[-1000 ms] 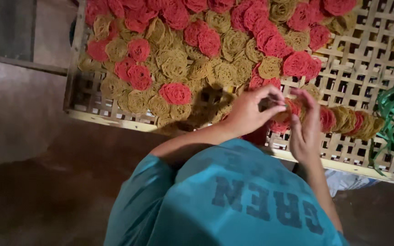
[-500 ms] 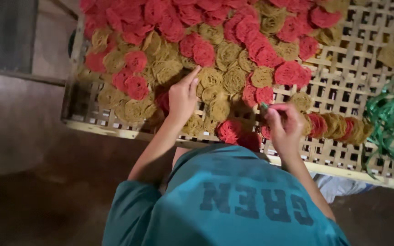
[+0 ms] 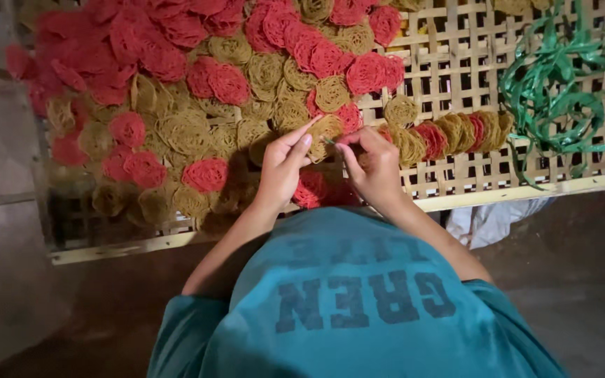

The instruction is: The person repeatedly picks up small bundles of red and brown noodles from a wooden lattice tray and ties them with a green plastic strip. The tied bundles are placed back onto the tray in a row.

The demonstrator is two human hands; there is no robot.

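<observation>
The rack (image 3: pixel 540 178) is woven from pale, matt wooden strips, with a smooth lath along its near edge. The red and tan discs (image 3: pixel 229 84) look dry, lacy and rough. Near its right edge, green plastic strips (image 3: pixel 561 84) shine glossy.

Head view, steeply downward, close

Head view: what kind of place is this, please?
Probably a small home workshop for drying snack food: a woven bamboo rack holds red and yellow noodle-like discs, with green plastic strips beside, over a bare floor.
</observation>
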